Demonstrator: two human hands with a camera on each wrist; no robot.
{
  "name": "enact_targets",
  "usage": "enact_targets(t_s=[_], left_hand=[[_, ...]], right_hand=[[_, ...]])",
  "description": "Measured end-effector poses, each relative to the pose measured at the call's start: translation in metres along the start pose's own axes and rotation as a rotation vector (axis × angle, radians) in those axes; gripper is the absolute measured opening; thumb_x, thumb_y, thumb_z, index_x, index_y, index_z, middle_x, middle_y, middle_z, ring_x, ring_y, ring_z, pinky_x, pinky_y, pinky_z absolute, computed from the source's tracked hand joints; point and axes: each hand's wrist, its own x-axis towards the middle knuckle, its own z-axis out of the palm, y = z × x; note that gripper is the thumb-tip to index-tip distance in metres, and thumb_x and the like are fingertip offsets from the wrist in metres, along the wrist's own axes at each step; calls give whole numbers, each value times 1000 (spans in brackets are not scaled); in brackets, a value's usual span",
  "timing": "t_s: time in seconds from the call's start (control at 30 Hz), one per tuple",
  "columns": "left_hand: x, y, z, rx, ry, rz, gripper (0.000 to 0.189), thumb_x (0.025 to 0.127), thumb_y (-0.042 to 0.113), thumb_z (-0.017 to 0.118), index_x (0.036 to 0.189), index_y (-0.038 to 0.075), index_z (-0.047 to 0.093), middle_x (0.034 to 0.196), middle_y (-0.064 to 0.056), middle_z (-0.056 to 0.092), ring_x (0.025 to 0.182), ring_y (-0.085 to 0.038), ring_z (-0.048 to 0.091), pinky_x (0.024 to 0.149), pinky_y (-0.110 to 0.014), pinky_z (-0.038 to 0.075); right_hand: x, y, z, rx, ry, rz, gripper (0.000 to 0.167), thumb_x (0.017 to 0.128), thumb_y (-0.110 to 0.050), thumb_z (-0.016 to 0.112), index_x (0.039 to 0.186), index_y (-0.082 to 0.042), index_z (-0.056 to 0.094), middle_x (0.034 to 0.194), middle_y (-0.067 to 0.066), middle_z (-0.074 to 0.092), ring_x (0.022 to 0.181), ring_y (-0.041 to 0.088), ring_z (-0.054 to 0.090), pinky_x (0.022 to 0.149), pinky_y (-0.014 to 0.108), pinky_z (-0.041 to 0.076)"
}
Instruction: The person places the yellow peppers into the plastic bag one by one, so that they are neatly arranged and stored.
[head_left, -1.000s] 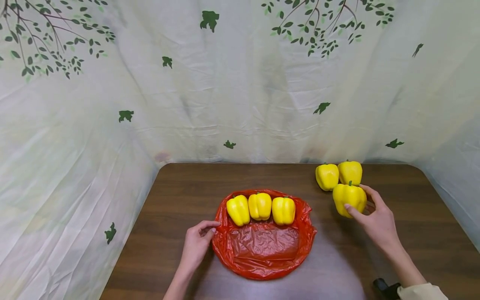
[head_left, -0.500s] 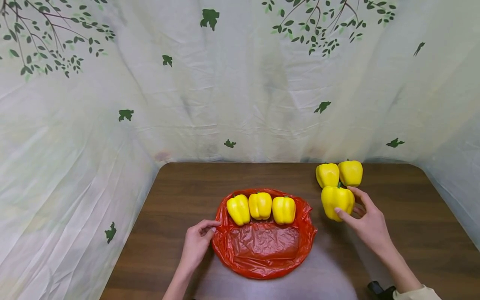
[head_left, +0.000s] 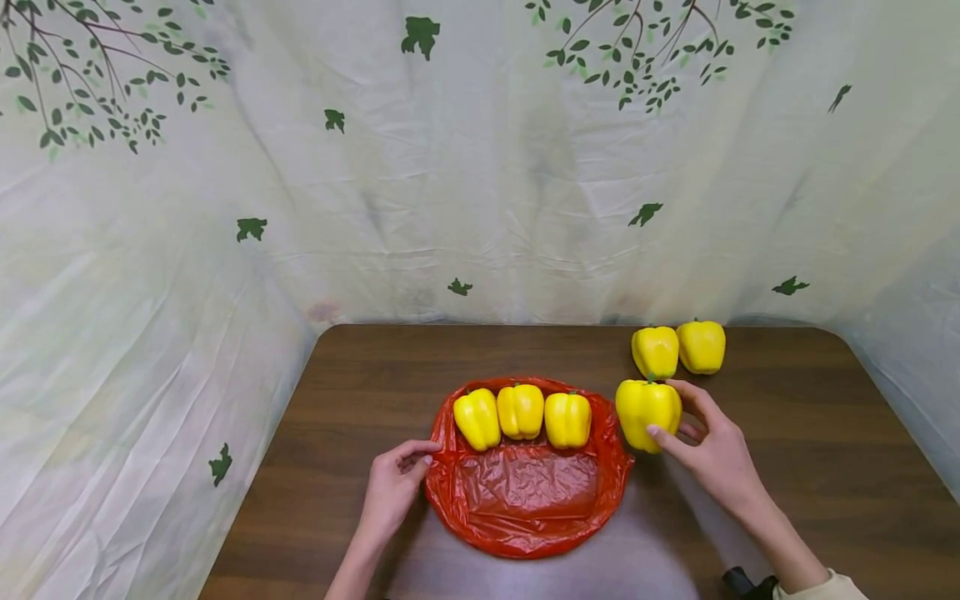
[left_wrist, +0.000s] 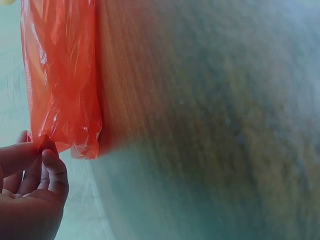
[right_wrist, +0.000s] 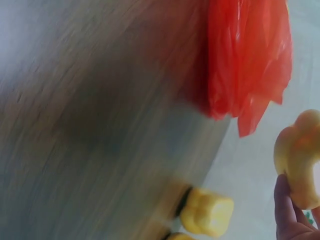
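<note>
The person's right hand (head_left: 716, 457) grips a yellow bell pepper (head_left: 645, 412), stem upward, in the lower right of the frame, just at the right side of a crinkled red plastic bag (head_left: 528, 546); whether they touch is unclear. The left hand (head_left: 393, 485), farther from this pepper, pinches the bag's left edge. A dark brown wood-grain counter (head_left: 367, 375) lies below, pale leaf-printed cloth (head_left: 487, 175) above.

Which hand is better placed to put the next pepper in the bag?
Probably the right hand: it holds a pepper near the right rim of the bag, while the left hand is pinching the left rim.
</note>
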Motion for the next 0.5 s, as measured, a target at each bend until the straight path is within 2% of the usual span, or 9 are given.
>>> enact_targets(t_s=[0.17, 0.3, 0.5], left_hand=[[0, 0, 0, 18, 7, -9, 22, 90, -8, 62, 100, 7, 75, 100, -9, 71, 81, -22, 64, 70, -25, 54], [0, 0, 0, 15, 7, -11, 21, 91, -7, 63, 101, 6, 75, 101, -10, 71, 82, -21, 64, 71, -24, 53], [0, -2, 0, -17, 2, -22, 19, 91, -5, 64, 102, 6, 75, 98, -11, 69, 71, -21, 58, 54, -24, 47]], right_hand=[[-2, -6, 8, 58, -52, 39, 66, 86, -24, 78, 142, -13, 45, 137, 9, 51, 116, 21, 52, 84, 12, 46], [-5, -9, 13, 118, -82, 50, 65, 86, -23, 78, 142, -14, 45, 137, 7, 51, 117, 20, 52, 85, 15, 47], [-7, -16, 21, 159, -107, 45, 65, 86, -21, 78, 142, -13, 45, 137, 8, 50, 120, 23, 52, 86, 16, 48]])
